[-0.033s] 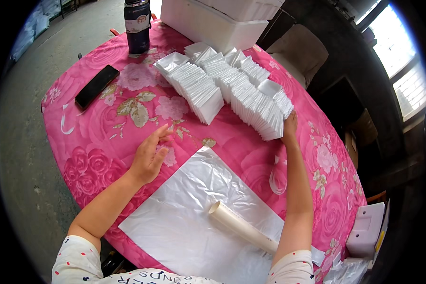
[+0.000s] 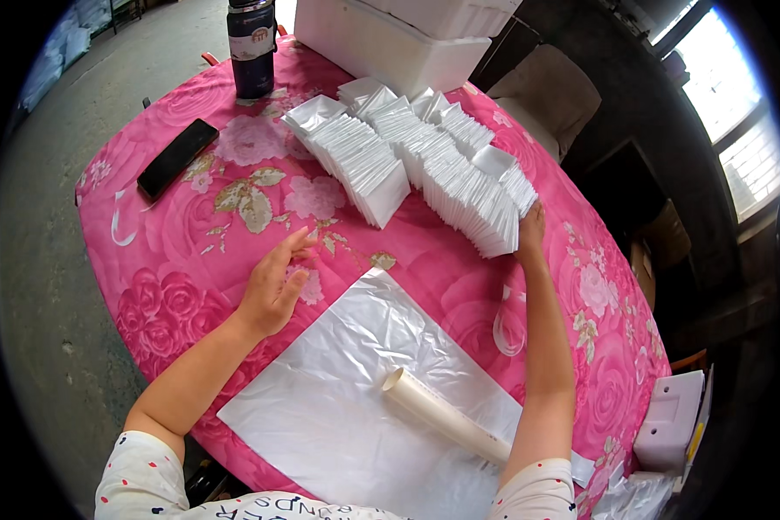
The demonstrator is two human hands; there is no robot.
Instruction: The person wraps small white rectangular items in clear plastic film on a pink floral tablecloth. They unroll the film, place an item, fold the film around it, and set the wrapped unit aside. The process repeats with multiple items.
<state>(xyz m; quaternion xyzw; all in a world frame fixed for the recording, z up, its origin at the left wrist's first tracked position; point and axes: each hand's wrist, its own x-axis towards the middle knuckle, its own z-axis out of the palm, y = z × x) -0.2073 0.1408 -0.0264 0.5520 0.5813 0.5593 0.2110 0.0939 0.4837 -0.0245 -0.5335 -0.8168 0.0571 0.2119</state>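
— Hands first? Left hand [image 2: 273, 286] flat and open, fingers spread, resting on the pink flowered cloth of the surface [image 2: 173, 286], holding nothing. Right hand [image 2: 531, 232] stretched far out, touching the near end of the long row of white paper packets [image 2: 459, 186]. Can't tell if closed on any packet; looks more like pressing against the end one.

— And where are the packets?

— Standing on edge in leaning rows across the far middle of the surface, packed tight. Second row [image 2: 355, 165] just left of the first one, also leaning.

— Heavy?

— Probably not. Thin, light, a bit floppy. Likely to slide and topple like dominoes if pushed at one end. Best to pinch a small bunch from both flat sides, near the end of the row.

— Anything closer?

— Clear plastic sheet [image 2: 338, 381] lying flat near the body, soft and slippery looking. Cream tube [image 2: 442, 414] lying on it, beside the right forearm.

— What else?

— Black phone [image 2: 178, 159] on the left, well apart from the hands. Dark bottle [image 2: 251, 48] at the far edge. White foam box [image 2: 399, 39] behind the packets.
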